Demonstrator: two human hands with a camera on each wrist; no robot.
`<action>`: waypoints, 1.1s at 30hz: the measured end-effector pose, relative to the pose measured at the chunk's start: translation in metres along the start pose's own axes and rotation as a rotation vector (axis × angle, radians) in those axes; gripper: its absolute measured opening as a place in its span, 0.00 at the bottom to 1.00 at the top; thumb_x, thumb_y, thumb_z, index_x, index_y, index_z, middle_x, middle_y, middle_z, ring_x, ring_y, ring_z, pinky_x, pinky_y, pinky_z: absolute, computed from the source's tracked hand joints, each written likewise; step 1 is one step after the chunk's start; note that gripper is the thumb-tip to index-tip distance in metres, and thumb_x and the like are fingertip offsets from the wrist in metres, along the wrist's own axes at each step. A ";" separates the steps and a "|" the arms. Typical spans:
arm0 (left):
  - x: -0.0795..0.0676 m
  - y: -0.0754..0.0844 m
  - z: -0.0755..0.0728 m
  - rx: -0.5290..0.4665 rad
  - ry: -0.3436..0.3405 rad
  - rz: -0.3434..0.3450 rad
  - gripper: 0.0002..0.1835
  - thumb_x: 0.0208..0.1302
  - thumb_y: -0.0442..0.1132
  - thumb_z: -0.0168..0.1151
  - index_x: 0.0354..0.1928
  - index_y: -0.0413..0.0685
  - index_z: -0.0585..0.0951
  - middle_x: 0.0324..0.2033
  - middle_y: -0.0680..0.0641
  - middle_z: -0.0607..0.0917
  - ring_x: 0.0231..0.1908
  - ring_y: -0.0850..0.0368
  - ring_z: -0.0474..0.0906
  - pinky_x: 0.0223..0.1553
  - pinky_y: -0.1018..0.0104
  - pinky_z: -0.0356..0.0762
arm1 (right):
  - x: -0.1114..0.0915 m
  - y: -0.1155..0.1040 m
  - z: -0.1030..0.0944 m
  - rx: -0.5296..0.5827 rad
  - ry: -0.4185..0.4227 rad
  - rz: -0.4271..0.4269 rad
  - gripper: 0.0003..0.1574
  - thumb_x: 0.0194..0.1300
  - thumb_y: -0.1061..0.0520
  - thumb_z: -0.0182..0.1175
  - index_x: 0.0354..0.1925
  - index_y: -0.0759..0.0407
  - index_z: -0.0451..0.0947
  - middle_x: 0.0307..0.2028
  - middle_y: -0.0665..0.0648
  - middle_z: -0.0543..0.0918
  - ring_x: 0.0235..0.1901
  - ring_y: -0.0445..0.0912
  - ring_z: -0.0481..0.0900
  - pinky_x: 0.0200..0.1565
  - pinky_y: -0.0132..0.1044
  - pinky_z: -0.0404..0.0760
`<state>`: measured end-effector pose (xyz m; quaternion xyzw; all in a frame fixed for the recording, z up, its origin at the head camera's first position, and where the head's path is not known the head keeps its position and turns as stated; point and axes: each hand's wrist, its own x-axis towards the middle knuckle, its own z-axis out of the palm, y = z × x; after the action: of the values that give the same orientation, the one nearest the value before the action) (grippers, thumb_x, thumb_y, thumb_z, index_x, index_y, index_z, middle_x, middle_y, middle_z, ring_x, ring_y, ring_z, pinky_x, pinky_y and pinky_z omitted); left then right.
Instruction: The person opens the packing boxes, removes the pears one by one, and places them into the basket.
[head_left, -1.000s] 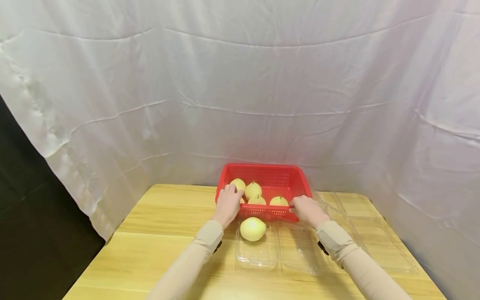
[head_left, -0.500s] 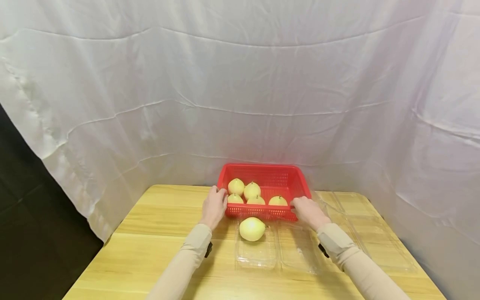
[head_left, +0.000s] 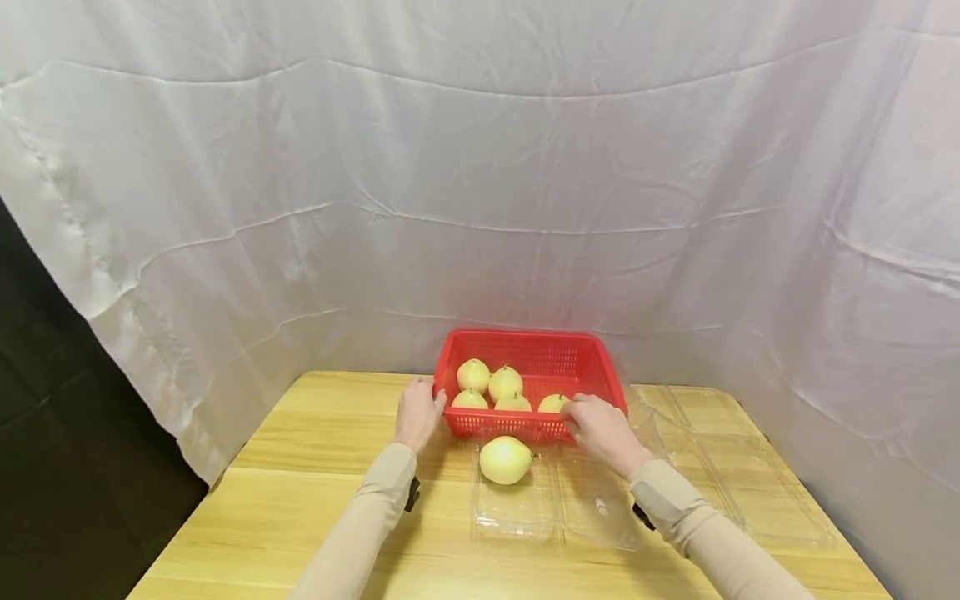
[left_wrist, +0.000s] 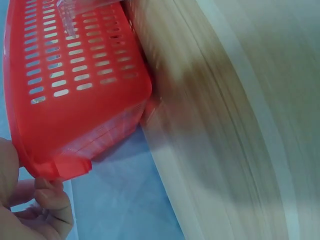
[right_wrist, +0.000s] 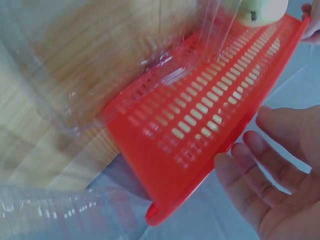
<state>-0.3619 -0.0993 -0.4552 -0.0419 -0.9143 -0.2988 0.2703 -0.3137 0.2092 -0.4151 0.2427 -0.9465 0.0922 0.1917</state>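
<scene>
A red plastic basket (head_left: pixel 547 348) stands at the back of the table with several pale yellow pears (head_left: pixel 472 377) inside. At its left front corner, my left hand (head_left: pixel 417 414) grips the rim, thumb and fingers on either side of the corner in the left wrist view. My right hand (head_left: pixel 606 432) is over the basket's front rim at the right, close to the front-right pear (head_left: pixel 553 403). Its fingers (right_wrist: pixel 245 182) look loosely bent beside the rim in the right wrist view. Another pear (head_left: pixel 506 460) lies on its side in a clear plastic container (head_left: pixel 513 527) before the basket.
The container's clear lid half (head_left: pixel 600 507) lies to its right. More clear plastic containers (head_left: pixel 757 475) are spread along the table's right side. The wooden table (head_left: pixel 300 508) ends against a white curtain (head_left: pixel 480 208) at the back.
My left hand has moved left from over the pears onto the basket's corner. My right hand has shifted slightly left along the front rim, off its right corner. The pears have hardly moved.
</scene>
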 end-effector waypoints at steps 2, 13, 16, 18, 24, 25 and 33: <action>0.001 0.000 -0.001 0.014 0.004 -0.002 0.09 0.62 0.36 0.61 0.25 0.41 0.81 0.23 0.43 0.79 0.30 0.44 0.80 0.35 0.52 0.78 | 0.000 -0.005 0.001 0.006 -0.002 -0.010 0.09 0.54 0.65 0.65 0.26 0.51 0.80 0.24 0.48 0.76 0.27 0.47 0.76 0.24 0.42 0.74; 0.004 0.004 -0.005 0.120 -0.077 -0.157 0.07 0.63 0.45 0.63 0.32 0.50 0.84 0.19 0.50 0.79 0.21 0.51 0.74 0.19 0.62 0.64 | -0.002 -0.028 0.016 0.126 -0.151 -0.166 0.05 0.59 0.54 0.69 0.35 0.53 0.85 0.31 0.46 0.86 0.32 0.42 0.82 0.33 0.40 0.81; 0.005 0.004 -0.006 0.122 -0.082 -0.171 0.08 0.62 0.45 0.63 0.35 0.50 0.85 0.19 0.49 0.80 0.21 0.51 0.75 0.19 0.61 0.65 | -0.001 -0.038 0.021 0.150 -0.177 -0.206 0.12 0.60 0.51 0.68 0.42 0.55 0.84 0.37 0.50 0.85 0.35 0.43 0.81 0.38 0.42 0.81; 0.006 0.005 -0.006 0.123 -0.084 -0.167 0.07 0.62 0.44 0.63 0.33 0.50 0.84 0.19 0.49 0.79 0.21 0.51 0.75 0.19 0.61 0.66 | 0.000 -0.045 0.024 0.148 -0.178 -0.222 0.19 0.60 0.50 0.69 0.48 0.55 0.82 0.42 0.52 0.84 0.39 0.45 0.82 0.41 0.43 0.81; 0.005 0.004 -0.005 0.152 -0.082 -0.135 0.10 0.61 0.43 0.62 0.23 0.50 0.79 0.17 0.50 0.78 0.20 0.52 0.75 0.19 0.60 0.66 | 0.002 -0.063 0.039 0.132 -0.219 -0.261 0.33 0.55 0.49 0.72 0.58 0.53 0.77 0.53 0.56 0.80 0.50 0.51 0.80 0.49 0.49 0.81; 0.005 0.004 -0.005 0.158 -0.083 -0.132 0.11 0.61 0.44 0.62 0.23 0.50 0.79 0.16 0.51 0.77 0.20 0.52 0.75 0.19 0.60 0.66 | 0.003 -0.064 0.042 0.130 -0.226 -0.262 0.33 0.55 0.50 0.72 0.59 0.53 0.77 0.53 0.56 0.80 0.51 0.51 0.80 0.49 0.50 0.81; 0.006 0.004 -0.005 0.170 -0.080 -0.127 0.10 0.62 0.43 0.61 0.23 0.51 0.79 0.16 0.51 0.77 0.20 0.52 0.74 0.19 0.61 0.66 | 0.006 -0.068 0.053 0.113 -0.243 -0.261 0.38 0.50 0.52 0.76 0.59 0.52 0.75 0.53 0.56 0.79 0.51 0.53 0.79 0.45 0.51 0.82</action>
<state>-0.3638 -0.0990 -0.4466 0.0275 -0.9472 -0.2347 0.2165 -0.3018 0.1334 -0.4551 0.3832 -0.9164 0.0896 0.0724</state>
